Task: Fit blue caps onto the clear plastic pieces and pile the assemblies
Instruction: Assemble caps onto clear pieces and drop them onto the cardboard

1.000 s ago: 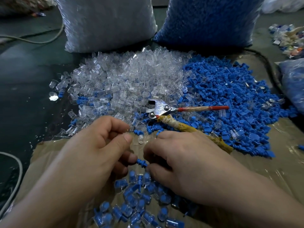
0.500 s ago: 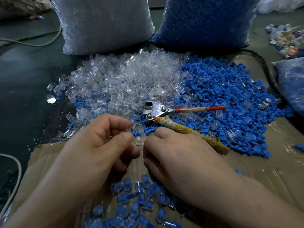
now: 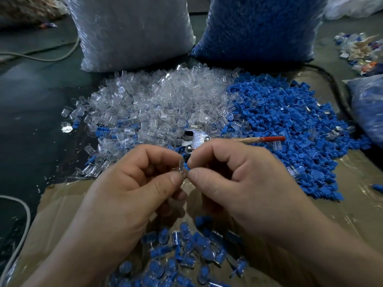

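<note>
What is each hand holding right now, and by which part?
The left hand pinches a clear plastic piece by its left side; the right hand pinches a blue cap, mostly hidden, by its right end.

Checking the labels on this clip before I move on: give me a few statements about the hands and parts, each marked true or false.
1. The left hand pinches a clear piece. True.
2. The right hand lies flat and empty. False: it pinches a blue cap at the clear piece.
3. The clear pile lies right of the blue pile. False: it lies left of it.
4. Finished assemblies lie on the cardboard below the hands. True.
5. The right hand holds the pliers. False: they lie on the piles beyond the hands.
</note>
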